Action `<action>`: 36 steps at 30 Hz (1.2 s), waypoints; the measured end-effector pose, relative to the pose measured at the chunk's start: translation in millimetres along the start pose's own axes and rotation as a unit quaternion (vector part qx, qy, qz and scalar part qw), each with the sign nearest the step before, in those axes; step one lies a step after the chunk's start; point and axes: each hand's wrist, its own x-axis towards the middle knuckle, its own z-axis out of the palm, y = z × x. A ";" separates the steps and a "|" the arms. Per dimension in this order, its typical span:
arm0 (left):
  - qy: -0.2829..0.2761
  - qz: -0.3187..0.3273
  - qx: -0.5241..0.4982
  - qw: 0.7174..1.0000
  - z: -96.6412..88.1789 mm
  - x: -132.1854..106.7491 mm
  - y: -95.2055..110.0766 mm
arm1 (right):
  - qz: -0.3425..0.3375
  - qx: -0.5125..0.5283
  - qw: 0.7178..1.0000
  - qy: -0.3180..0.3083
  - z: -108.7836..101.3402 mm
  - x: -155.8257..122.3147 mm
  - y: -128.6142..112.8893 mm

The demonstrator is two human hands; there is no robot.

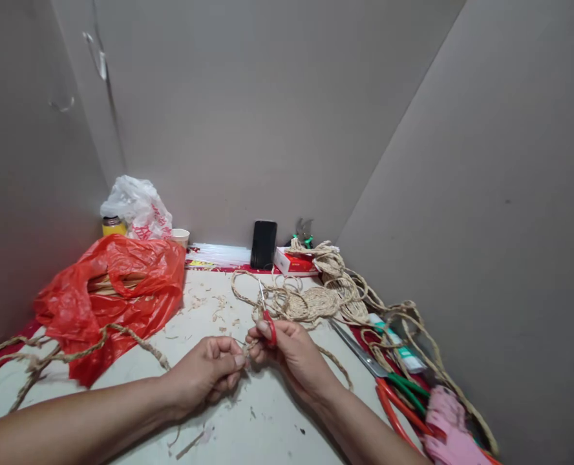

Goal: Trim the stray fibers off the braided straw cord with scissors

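Observation:
My right hand is closed around small red-handled scissors, their blades pointing up and away. Its fingertips also pinch a thin piece of straw-coloured braided rope, whose tail comes out to the right behind the wrist. Close beside it, my left hand pinches the same rope between thumb and forefinger; the fingers hide most of that spot. Beyond the hands lies a flat coil of braided rope. Another length of rope runs over the table to the left of my left hand.
A red plastic bag sits at the left, with a white bag and paper cup behind. A phone leans against the wall. Large shears, a tube and pink cloth lie right. Scraps litter the table.

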 end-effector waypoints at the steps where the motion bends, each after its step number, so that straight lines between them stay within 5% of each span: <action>1: 0.001 -0.002 -0.011 1.000 0.6 1.3 -2.9 | 0.007 -0.006 1.000 -0.004 -1.3 0.7 1.4; 15: 0.044 -0.022 -0.116 0.992 -16.6 4.5 0.2 | -0.045 -0.201 0.978 0.040 -20.2 -1.0 -11.4; 18: 0.041 -0.022 -0.139 0.989 -19.5 6.6 0.9 | -0.110 -0.357 0.927 -0.031 -19.1 -4.6 -16.9; 21: 0.034 -0.017 -0.148 0.988 -19.3 6.0 3.3 | -0.171 -0.514 0.837 -0.083 -17.1 -7.0 -17.7; 25: 0.034 0.001 -0.146 0.989 -16.8 5.8 4.5 | -0.169 -0.636 0.747 -0.093 -17.3 -8.2 -14.2; 36: 0.155 0.040 -0.028 0.987 -13.4 8.2 -3.0 | -0.168 -0.729 0.656 -0.099 -14.1 -15.8 -20.9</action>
